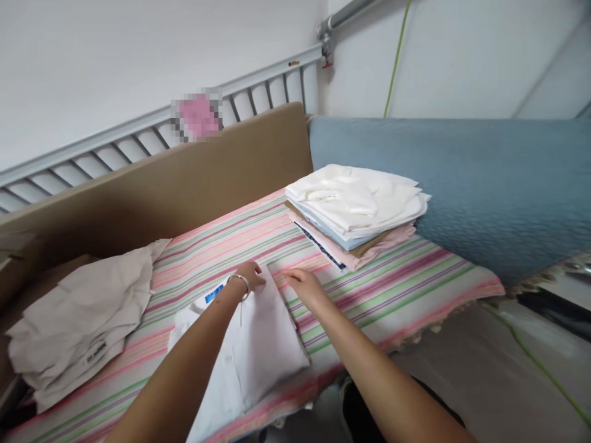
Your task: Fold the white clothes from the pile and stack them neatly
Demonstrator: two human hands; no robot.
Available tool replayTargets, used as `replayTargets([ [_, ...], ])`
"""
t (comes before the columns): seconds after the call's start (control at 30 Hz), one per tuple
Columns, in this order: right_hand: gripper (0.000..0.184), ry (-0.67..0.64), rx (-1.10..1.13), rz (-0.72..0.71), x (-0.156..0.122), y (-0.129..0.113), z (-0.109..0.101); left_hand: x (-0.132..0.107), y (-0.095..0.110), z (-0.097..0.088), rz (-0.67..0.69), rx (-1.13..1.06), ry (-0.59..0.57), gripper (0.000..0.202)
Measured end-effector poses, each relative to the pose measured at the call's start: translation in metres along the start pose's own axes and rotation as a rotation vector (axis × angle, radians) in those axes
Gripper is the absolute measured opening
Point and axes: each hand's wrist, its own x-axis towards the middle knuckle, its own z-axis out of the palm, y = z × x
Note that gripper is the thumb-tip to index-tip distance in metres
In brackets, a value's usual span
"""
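A white button-up shirt is lying on the striped cover. The left hand is touching its upper edge, fingers curling; the right hand is bunching its fingertips just beside. Whether either is gripping cloth, I cannot tell.

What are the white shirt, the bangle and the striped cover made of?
White shirt: matte woven cloth, perhaps cotton or a blend; soft folds, no shine.
Bangle: probably polished metal; silvery, with bright highlights.
Striped cover: matte fabric, likely woven; droops at its trimmed edge, fibre unclear.
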Motion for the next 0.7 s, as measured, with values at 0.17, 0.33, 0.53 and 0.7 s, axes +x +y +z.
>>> replayTargets([
  [0.17, 0.020, -0.023, -0.006, -0.002, -0.007, 0.002, 0.003, -0.046, -0.017, -0.030, 0.017, -0.077, 0.013, 0.015],
  [0.33, 0.016, -0.070, -0.043, -0.013, -0.022, -0.005, 0.007, -0.087, -0.048, -0.040, 0.016, -0.354, 0.093, 0.026],
  [0.53, 0.025, -0.180, -0.114, -0.331, -0.057, -0.030, 0.021, -0.100, -0.052, -0.044, 0.101, -0.674, -0.012, 0.031],
  [0.7, 0.029, -0.197, -0.388, -0.473, -0.077, -0.035, 0.038, -0.091, -0.039, -0.047, 0.185, -0.734, -0.068, 0.028],
])
